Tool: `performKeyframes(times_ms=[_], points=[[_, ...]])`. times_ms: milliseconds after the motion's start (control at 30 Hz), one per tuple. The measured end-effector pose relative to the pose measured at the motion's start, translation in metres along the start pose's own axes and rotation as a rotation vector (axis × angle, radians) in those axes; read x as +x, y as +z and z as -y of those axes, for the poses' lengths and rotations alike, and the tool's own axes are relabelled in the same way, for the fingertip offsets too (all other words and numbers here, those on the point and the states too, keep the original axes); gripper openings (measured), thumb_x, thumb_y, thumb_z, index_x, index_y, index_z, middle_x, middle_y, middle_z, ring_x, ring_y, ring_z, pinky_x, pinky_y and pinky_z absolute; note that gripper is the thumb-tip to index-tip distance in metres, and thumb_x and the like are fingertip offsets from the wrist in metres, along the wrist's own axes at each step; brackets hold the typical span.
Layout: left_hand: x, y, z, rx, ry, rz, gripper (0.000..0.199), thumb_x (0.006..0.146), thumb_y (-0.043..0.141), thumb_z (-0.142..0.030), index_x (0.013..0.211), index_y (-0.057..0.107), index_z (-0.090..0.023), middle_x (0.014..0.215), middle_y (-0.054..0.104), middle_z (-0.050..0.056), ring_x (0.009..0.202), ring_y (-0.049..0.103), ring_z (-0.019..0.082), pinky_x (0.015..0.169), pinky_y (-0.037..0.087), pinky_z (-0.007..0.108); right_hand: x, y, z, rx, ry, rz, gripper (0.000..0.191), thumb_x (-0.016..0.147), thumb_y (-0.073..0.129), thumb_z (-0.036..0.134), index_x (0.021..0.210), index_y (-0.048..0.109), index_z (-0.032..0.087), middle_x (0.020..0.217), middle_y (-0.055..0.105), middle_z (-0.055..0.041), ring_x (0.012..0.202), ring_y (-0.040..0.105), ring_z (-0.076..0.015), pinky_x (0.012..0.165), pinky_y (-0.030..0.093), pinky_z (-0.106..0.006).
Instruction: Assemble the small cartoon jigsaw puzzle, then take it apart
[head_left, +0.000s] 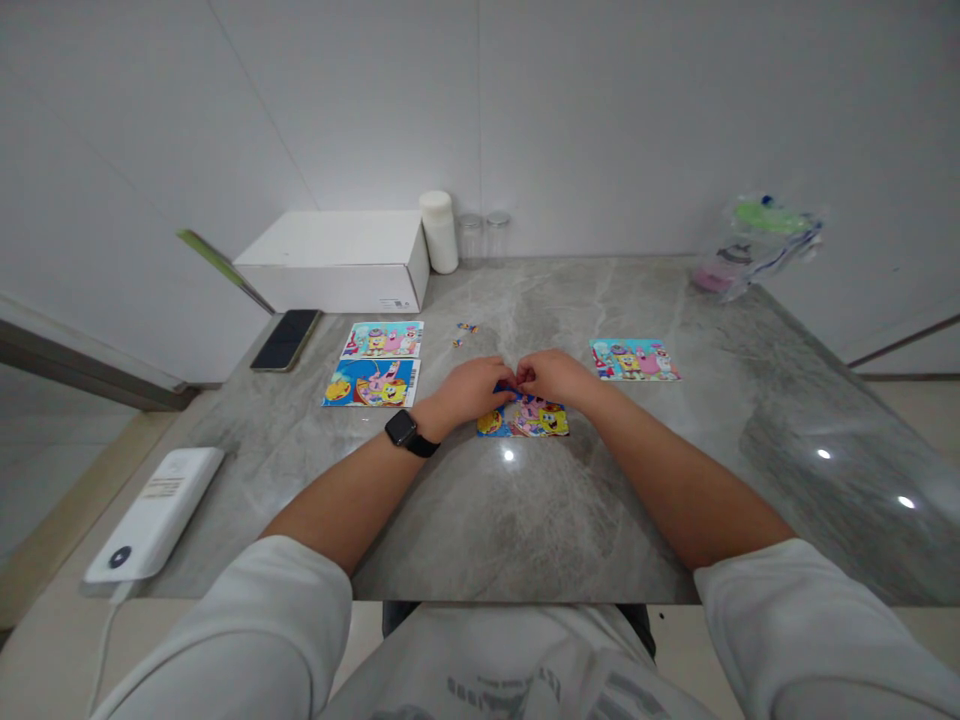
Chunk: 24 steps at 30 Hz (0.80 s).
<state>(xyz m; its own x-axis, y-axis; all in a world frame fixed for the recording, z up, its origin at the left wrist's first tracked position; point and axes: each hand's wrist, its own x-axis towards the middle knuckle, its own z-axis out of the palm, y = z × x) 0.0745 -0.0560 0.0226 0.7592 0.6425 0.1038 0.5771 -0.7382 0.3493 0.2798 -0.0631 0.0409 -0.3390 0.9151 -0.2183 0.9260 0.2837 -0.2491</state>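
Observation:
A small jigsaw puzzle [529, 420] with yellow, pink and blue cartoon figures lies flat in front of me, its top left partly hidden by my fingers. My left hand [478, 387] is over its upper left, fingers curled and pressed together at its top edge. My right hand [551, 376] meets it from the other side, thumb and fingertips pinched at the same edge. Whatever is between the fingers is too small to make out. Several tiny loose puzzle pieces [468, 328] lie beyond my left hand. To the left is a blue picture card [371, 383] with similar figures.
Another picture card [384, 339] lies above the blue one, and a finished-looking picture [635, 360] lies right. Around stand a phone [286, 340], white box [337, 260], white bottle [439, 232], glass jars [484, 240], plastic bag [757, 245] and corded power bank [156, 515].

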Motion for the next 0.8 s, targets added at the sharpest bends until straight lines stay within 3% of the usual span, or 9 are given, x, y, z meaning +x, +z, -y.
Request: performKeyframes(times_ms=[200,800], points=[[0.0001,-0.0017,-0.0007,0.012,-0.009,0.045,0.022,0.098,0.068,-0.036,0.111,0.078,-0.022,0.107,0.074,0.007,0.101,0.067,0.024,0.088,0.052,0.035,0.0015,0.0011,-0.0006,0.028,0.005,0.009,0.017,0.089,0.074,0.024,0.104,0.083,0.023,0.097,0.082,-0.0031,0.084,0.072,-0.0171,0.07,0.045,-0.024],[-0.0004,0.0006,-0.0012,-0.02,-0.039,0.008,0.016,0.096,0.068,-0.031,0.106,0.076,-0.021,0.106,0.074,0.006,0.099,0.068,0.023,0.086,0.053,0.034,-0.0015,0.0019,0.0088,0.033,0.004,-0.008,0.015,0.089,0.072,0.022,0.1,0.082,0.023,0.096,0.082,-0.0036,0.086,0.073,-0.018,0.072,0.047,-0.025]])
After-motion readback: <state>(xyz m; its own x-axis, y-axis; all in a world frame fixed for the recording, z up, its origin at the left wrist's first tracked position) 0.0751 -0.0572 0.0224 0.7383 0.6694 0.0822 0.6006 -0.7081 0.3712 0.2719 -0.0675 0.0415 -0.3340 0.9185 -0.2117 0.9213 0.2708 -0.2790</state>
